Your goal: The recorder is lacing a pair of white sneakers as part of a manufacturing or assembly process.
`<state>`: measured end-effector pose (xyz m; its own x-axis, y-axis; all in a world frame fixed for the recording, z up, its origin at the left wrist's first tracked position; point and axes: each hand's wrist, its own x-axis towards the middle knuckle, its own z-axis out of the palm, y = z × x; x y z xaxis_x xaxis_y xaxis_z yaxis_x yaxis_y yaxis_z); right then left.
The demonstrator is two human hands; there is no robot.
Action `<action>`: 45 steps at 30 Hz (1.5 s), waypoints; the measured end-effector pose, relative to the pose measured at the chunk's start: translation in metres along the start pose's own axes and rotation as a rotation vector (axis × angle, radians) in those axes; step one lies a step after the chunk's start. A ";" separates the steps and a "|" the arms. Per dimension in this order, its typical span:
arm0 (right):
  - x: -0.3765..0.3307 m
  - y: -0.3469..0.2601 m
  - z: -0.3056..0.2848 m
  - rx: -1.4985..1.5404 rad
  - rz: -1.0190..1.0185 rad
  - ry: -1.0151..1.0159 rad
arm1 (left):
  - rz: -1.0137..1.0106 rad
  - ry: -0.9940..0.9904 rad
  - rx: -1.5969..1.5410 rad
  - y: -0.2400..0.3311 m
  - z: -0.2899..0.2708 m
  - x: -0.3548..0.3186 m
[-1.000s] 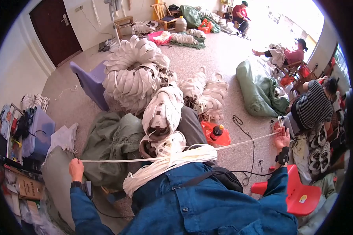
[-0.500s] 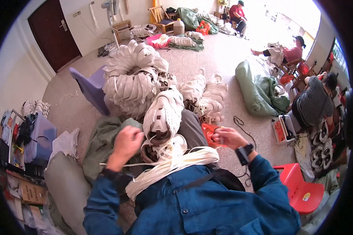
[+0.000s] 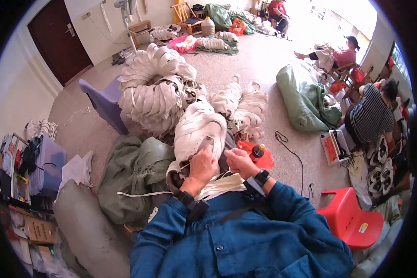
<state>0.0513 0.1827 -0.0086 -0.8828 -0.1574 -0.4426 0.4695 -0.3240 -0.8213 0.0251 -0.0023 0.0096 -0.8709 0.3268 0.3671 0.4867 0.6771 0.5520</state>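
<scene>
the left hand (image 3: 203, 164) is closed at the near right edge of the white shoes (image 3: 198, 123) stacked at the knees; the right hand (image 3: 241, 163) is closed just beside it, and whether anything is gripped by either cannot be told. a bundle of white laces (image 3: 224, 186) is laid across the lap beneath the wrists, with a loose strand (image 3: 143, 194) stretched out to the left. the work is judged to be partly done: a large coil of shoes (image 3: 155, 99) and a shoe stack (image 3: 252, 106) are gathered on the far side, while many laces are left unused. reach is bounded on the left by a green sack (image 3: 136, 171), and on the right by a red bag (image 3: 266, 161), a dark bottle (image 3: 256, 153), a black cable (image 3: 295, 155) and a red chair (image 3: 352, 220). beyond the piles, a broad stretch of floor (image 3: 264, 55) is offered for moving.
</scene>
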 end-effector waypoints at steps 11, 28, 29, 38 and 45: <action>-0.021 -0.057 -0.001 0.007 -0.141 -0.244 | -0.177 -0.070 -0.273 -0.003 -0.020 0.016; 0.024 -0.060 0.024 -0.469 -0.398 -0.122 | -0.171 -0.042 -0.304 -0.003 -0.022 0.010; 0.026 -0.059 0.025 -0.468 -0.398 -0.121 | -0.190 -0.071 -0.324 0.000 -0.024 0.011; 0.033 -0.079 0.036 -1.134 -0.817 -0.089 | -0.193 -0.071 -0.354 0.006 -0.027 0.009; 0.043 -0.069 0.051 -1.387 -0.996 -0.046 | -0.168 -0.035 -0.318 -0.004 -0.025 0.004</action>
<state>-0.0197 0.1509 0.0479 -0.8085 -0.4444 0.3858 -0.5844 0.6832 -0.4379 0.0217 -0.0200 0.0279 -0.9395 0.2550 0.2288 0.3291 0.4859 0.8097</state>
